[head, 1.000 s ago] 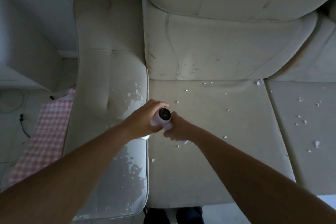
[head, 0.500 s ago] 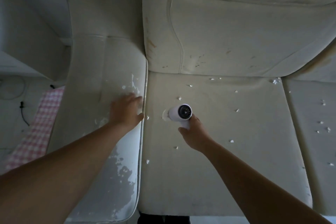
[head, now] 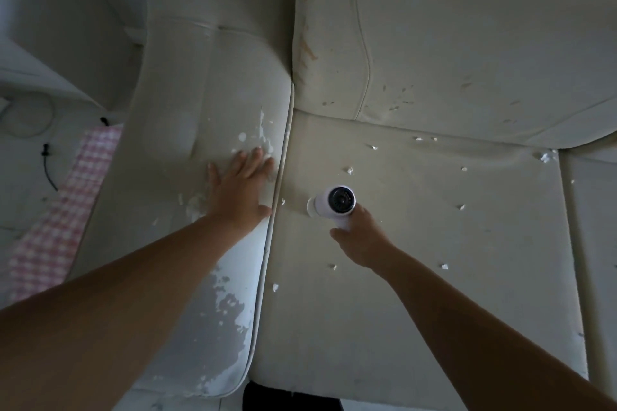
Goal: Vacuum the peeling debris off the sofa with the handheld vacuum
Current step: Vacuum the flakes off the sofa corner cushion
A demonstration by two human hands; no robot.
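Note:
A beige sofa fills the view, its seat cushion (head: 417,277) strewn with several small white peeling flakes (head: 350,170). My right hand (head: 362,238) grips the handle of a white handheld vacuum (head: 335,202), whose dark round rear end faces me; its nozzle points down and left onto the seat near the armrest seam. My left hand (head: 242,185) lies flat with fingers spread on the armrest (head: 187,143), beside a patch where the surface has peeled. A large peeled patch (head: 223,337) shows lower on the armrest.
The back cushion (head: 467,43) rises behind the seat. A second seat cushion (head: 594,243) adjoins on the right, with more flakes. Left of the sofa, a pink checked cloth (head: 63,220) and a black cable (head: 48,163) lie on the floor.
My left hand let go of the vacuum and moved left onto the armrest, then flattened out. My right hand carried the vacuum a little right, onto the seat.

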